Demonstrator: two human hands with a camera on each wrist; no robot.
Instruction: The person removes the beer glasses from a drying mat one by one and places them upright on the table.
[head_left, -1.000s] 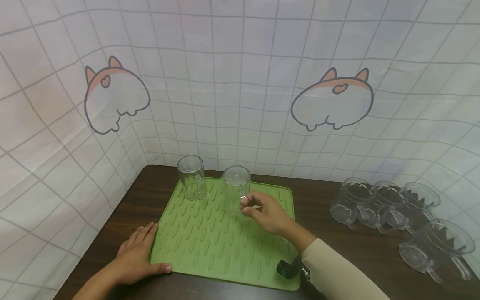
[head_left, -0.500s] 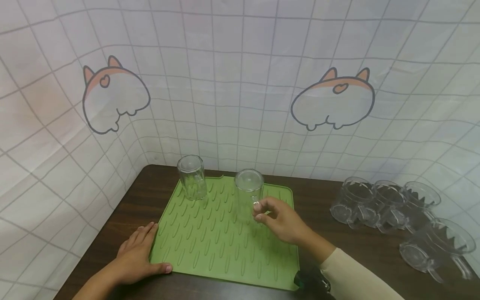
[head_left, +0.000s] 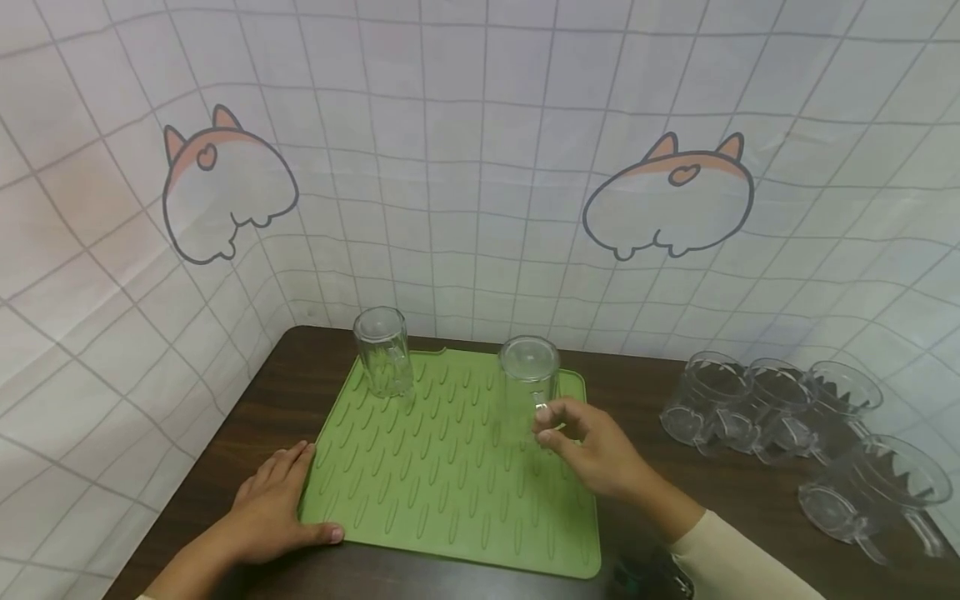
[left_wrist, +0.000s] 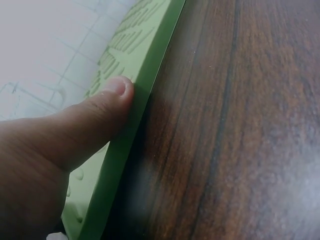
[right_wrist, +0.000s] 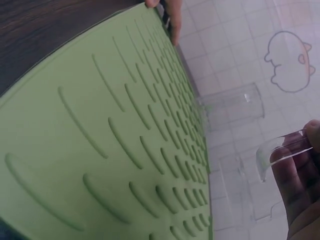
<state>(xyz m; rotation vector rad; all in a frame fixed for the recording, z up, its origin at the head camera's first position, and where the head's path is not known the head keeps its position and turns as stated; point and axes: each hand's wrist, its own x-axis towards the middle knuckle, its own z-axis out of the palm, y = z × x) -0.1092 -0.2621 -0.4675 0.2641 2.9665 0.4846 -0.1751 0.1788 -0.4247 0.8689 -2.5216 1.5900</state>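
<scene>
My right hand (head_left: 596,450) pinches the handle of a clear glass mug (head_left: 528,367) over the right back part of a green ribbed mat (head_left: 442,492). The mug is upright on its axis and looks bottom up; whether it touches the mat, I cannot tell. In the right wrist view, finger and thumb close on its curved handle (right_wrist: 285,148). A second clear mug (head_left: 384,354) stands at the mat's back left corner. My left hand (head_left: 270,500) rests at the mat's front left corner, fingers extended along the side, thumb (left_wrist: 107,100) lying on the front edge.
Several clear mugs (head_left: 712,400) stand rim up on the dark wooden table (head_left: 637,408) at the right, one of them (head_left: 873,492) nearer the front. A white curtain (head_left: 480,167) with grid lines and cartoon animals encloses the back and sides.
My right hand has moved to the right with the mug, from the middle of the mat towards its right side. The left hand and the second mug have stayed put.
</scene>
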